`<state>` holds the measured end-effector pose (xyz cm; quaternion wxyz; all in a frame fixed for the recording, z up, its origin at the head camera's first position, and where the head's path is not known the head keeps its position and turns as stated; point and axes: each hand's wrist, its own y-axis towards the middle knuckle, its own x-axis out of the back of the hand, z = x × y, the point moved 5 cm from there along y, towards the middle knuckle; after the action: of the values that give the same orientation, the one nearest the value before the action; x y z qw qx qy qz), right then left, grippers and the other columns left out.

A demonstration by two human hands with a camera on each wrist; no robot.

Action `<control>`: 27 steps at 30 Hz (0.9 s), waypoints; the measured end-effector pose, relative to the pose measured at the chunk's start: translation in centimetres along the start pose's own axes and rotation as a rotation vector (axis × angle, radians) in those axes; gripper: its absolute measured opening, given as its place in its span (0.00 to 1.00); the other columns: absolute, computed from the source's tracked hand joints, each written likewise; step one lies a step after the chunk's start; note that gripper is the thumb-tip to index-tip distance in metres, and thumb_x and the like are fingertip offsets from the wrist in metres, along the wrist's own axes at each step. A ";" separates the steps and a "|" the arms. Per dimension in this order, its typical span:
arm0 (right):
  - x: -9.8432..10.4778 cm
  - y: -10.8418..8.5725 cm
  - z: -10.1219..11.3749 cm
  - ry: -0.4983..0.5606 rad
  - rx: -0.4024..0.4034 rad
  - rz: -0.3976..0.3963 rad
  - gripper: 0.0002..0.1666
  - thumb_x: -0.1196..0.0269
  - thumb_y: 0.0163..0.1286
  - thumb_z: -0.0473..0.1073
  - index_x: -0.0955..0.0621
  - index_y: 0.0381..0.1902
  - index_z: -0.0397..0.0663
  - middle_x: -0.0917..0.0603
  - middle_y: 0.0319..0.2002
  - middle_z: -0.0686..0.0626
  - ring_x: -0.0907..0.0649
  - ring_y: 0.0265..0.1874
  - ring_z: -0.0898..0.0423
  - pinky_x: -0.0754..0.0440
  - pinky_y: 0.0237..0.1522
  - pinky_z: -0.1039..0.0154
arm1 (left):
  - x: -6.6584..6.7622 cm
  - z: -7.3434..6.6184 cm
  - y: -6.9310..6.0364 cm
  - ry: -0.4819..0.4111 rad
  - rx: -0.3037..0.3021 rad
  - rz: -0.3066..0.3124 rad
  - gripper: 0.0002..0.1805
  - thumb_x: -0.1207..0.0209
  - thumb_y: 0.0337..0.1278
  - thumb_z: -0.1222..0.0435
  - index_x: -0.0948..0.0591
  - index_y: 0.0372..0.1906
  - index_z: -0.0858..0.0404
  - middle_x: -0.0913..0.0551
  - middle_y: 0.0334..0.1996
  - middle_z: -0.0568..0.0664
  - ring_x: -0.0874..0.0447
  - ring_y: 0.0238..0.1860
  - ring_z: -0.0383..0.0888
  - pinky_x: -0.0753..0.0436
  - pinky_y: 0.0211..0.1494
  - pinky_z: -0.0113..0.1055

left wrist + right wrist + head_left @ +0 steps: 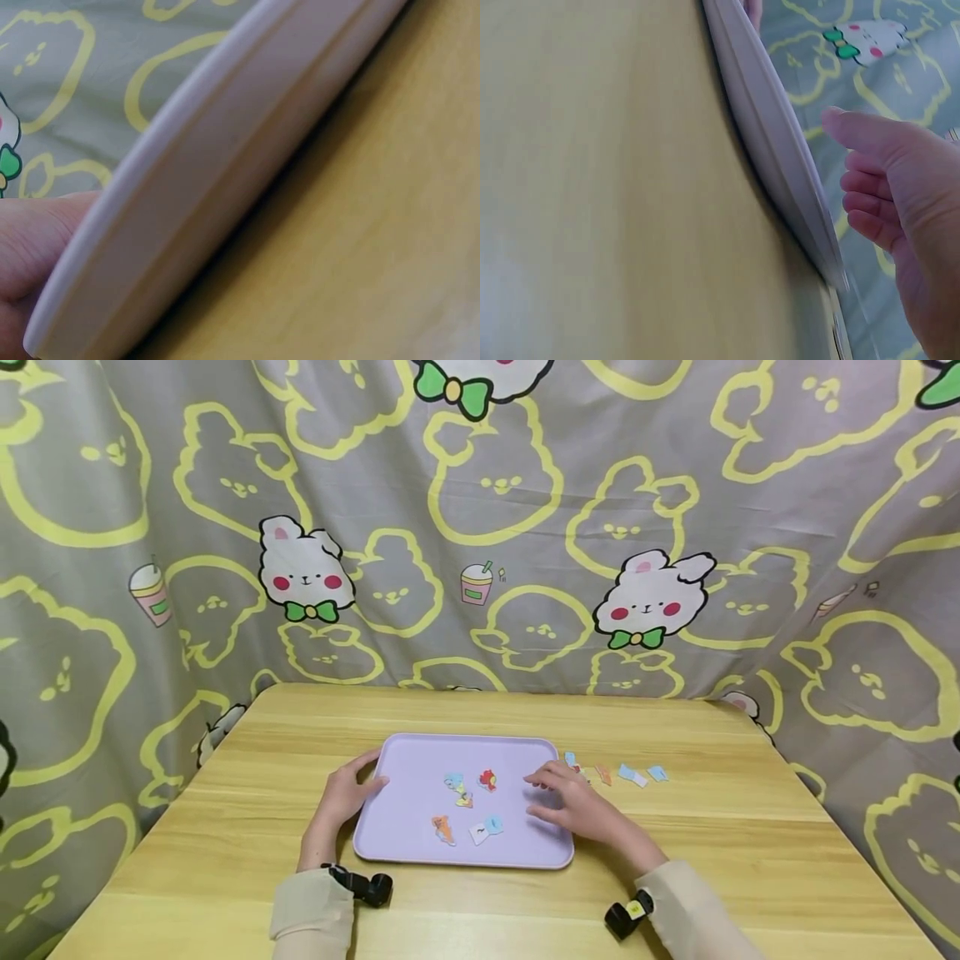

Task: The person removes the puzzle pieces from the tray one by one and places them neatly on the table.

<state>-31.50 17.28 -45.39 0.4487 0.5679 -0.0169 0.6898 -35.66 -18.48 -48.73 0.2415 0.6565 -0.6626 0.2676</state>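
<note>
A lilac tray (405, 852) lies on the wooden table. My left hand (347, 789) holds its left edge, thumb over the rim; in the left wrist view part of that hand (37, 240) shows behind the tray's side wall (195, 165). Above the tray's right side is my right hand (573, 802), fingers loosely bent, nothing seen in it. Small flat picture cutouts lie on the tray: a red one (487, 779), a blue-and-yellow pair (456, 783), an orange one (442, 829) and a white-and-blue pair (486, 830). The right wrist view shows the right hand (915, 202) apart from the rim.
More cutouts lie on the table right of the tray, among them an orange piece (603, 774), a blue-and-white piece (633, 775) and a blue piece (657, 773). A patterned grey curtain (420, 635) hangs around the table (750, 860). Each wrist wears a black camera (367, 887).
</note>
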 end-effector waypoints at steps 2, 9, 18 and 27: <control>-0.5 0.5 0.5 0.006 0.006 0.021 0.24 0.28 0.59 0.45 0.18 0.51 0.39 0.18 0.46 0.48 0.20 0.46 0.55 0.17 0.50 0.59 | 0.0 -0.1 0.0 0.000 -0.003 -0.002 0.31 0.42 0.66 0.61 0.33 0.72 0.60 0.34 0.71 0.65 0.41 0.73 0.66 0.38 0.74 0.61; -2.3 1.7 1.8 0.015 0.025 0.127 0.25 0.30 0.61 0.49 0.18 0.53 0.41 0.18 0.47 0.49 0.21 0.48 0.57 0.18 0.54 0.61 | 0.0 -0.1 0.0 -0.001 -0.011 -0.008 0.30 0.41 0.66 0.62 0.32 0.72 0.60 0.33 0.71 0.65 0.40 0.73 0.66 0.38 0.74 0.60; -3.5 2.1 2.9 -0.045 0.060 0.257 0.25 0.33 0.64 0.52 0.18 0.54 0.44 0.19 0.49 0.51 0.22 0.50 0.58 0.19 0.57 0.63 | -0.1 0.2 0.2 0.006 -0.011 -0.012 0.30 0.41 0.66 0.62 0.32 0.71 0.60 0.33 0.71 0.66 0.40 0.72 0.66 0.37 0.74 0.60; -4.1 2.5 3.8 -0.104 0.146 0.331 0.16 0.34 0.66 0.49 0.15 0.47 0.47 0.20 0.42 0.54 0.24 0.43 0.62 0.20 0.50 0.70 | 0.0 0.2 0.2 0.013 -0.020 -0.020 0.30 0.41 0.66 0.62 0.32 0.71 0.60 0.33 0.70 0.66 0.39 0.72 0.66 0.37 0.74 0.60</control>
<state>-30.39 11.29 -46.06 0.2854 0.6234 -0.0832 0.7232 -35.90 -18.57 -48.91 0.2551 0.6587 -0.6572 0.2628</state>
